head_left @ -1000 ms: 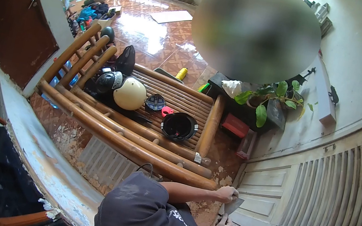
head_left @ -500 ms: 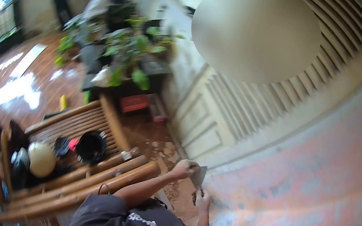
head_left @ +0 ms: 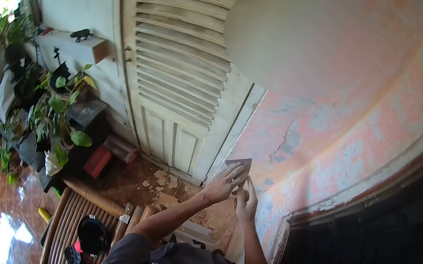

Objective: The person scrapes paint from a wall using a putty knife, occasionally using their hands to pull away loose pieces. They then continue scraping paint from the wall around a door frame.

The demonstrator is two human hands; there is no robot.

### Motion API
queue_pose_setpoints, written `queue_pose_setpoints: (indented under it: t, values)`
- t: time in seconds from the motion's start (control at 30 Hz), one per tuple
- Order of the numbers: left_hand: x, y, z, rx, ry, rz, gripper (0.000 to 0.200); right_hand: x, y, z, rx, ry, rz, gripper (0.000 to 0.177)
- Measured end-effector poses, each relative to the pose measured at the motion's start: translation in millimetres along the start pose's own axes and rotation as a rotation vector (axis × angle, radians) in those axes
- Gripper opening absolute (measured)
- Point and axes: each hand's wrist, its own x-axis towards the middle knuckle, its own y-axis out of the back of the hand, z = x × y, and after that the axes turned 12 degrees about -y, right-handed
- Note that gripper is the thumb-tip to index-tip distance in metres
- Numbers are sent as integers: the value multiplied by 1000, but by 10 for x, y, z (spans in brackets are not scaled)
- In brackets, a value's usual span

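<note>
A scraper point(head_left: 243, 163) with a wide, flat metal blade is held in front of the peeling pink wall point(head_left: 302, 131). My right hand point(head_left: 248, 205) is closed around its handle, which the fingers mostly cover. My left hand point(head_left: 225, 184) grips the blade from the left side, its fingers lying over the metal. Both hands are close together, low down beside the door frame. Bare grey and whitish patches show through the pink paint around the blade.
A louvred cream door point(head_left: 180, 70) stands ahead. Paint flakes point(head_left: 166, 180) litter the tiled floor below it. At lower left is a bamboo bench point(head_left: 68, 220) bearing a black bucket point(head_left: 93, 234). Potted plants point(head_left: 59, 99) crowd the left; a dark window opening point(head_left: 358, 260) lies right.
My view has swung to the right, bringing the door and pink wall toward the middle. The scraper stays between both hands, and the left hand now covers more of its blade.
</note>
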Motion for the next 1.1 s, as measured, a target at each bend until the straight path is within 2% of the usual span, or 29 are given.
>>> queue_pose_setpoints:
  t: [0.03,0.13,0.3,0.5,0.63,0.7,0.83,0.97,1.03,1.1]
  values:
    - [126,-58,-17,-13,-16,-15,48,66,43,-60,-88,118,68,51]
    - [542,-161,-86,51,-111,98,46,117,218,-442,-118,31,163,49]
    - [1331,-243,-255,113,-273,153,50,556,519,-742,-17,140,314,45]
    - [2558,89,-579,407,-428,284,55,1501,946,-1459,-93,514,400,42]
    - [3268,320,-808,455,-393,377,52,2068,1134,-2031,-130,641,443,42]
    - [3526,387,-910,407,-328,303,54,2347,1208,-2209,-227,624,443,41]
    - [3636,233,-1023,540,-290,323,56,2572,1249,-2206,-134,707,408,37]
    - [3723,185,-1004,559,-274,458,52,2680,1342,-2240,-207,804,445,34]
    - [3818,173,-996,582,-253,507,51,2723,1482,-2406,-280,711,364,32]
    - [3905,163,-940,562,-121,494,55,2783,1567,-2498,-324,705,336,32]
